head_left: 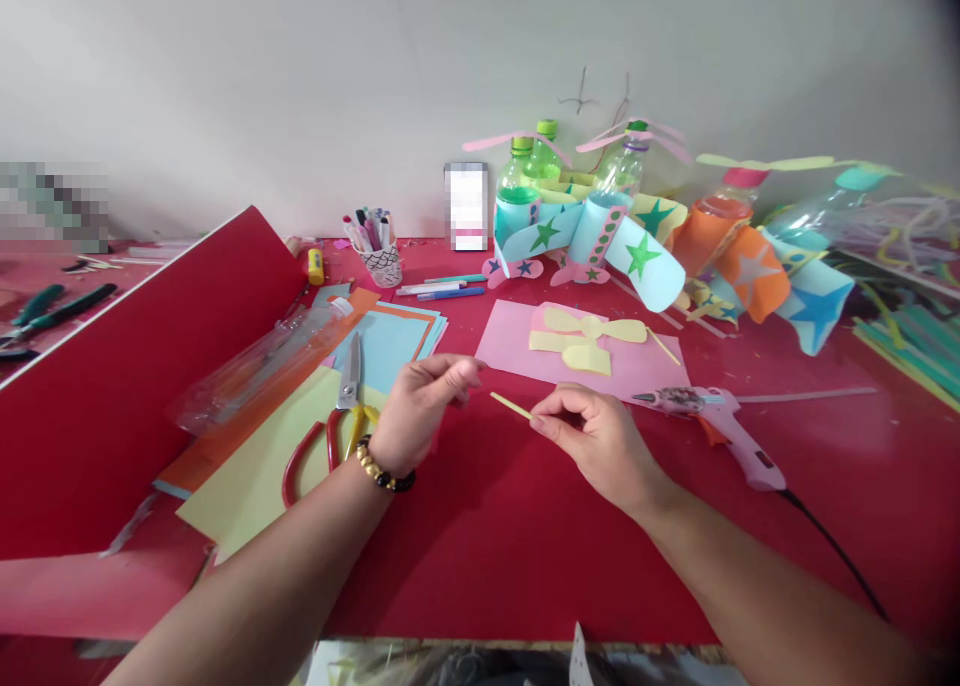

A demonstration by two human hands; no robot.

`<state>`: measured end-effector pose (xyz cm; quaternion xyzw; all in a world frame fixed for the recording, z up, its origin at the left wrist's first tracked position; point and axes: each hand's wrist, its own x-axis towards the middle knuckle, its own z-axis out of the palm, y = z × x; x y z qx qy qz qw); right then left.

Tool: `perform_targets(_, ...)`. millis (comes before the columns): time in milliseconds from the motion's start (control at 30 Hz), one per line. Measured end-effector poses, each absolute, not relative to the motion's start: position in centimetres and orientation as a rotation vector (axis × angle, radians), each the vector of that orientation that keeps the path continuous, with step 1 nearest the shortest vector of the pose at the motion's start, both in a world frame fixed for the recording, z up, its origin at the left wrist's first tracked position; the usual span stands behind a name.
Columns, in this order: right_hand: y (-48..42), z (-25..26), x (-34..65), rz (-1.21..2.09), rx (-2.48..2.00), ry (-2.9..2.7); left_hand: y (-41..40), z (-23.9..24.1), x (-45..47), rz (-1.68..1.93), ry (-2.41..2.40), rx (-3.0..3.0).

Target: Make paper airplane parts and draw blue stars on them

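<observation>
And here we go, a thin pale-yellow paper strip (511,405), narrow and stiff-looking, pinched between thumb and fingertips of the right hand (596,444)! The left hand (424,413) hangs just beside the strip's free tip, fingers loosely curled, not touching it, holding nothing. Beneath them, a red tabletop (510,556), smooth and flecked with scraps. Just ahead lies a pink paper sheet (517,341) carrying cut yellow paper propeller shapes (589,331). To the right, a pink hot glue gun (720,431), black cord trailing away. To the left, red-handled scissors (334,436) rest on stacked coloured card (382,351). Further back, plastic bottles (517,171) dressed in blue and orange paper with star cut-outs crowd the wall!
</observation>
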<state>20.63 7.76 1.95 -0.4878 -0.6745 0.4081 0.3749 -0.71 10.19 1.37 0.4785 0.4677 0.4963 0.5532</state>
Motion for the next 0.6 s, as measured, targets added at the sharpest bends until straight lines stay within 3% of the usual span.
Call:
perform_targets(167,7.5,1.7,20.1,0.911,-1.199,-1.840,9.3,1.1,0.3,0.806,1.046,1.370)
perform_targets(600,7.3,1.3,20.2,0.944,-1.214,-1.766,9.1,1.0,0.8,0.912,1.039,1.290)
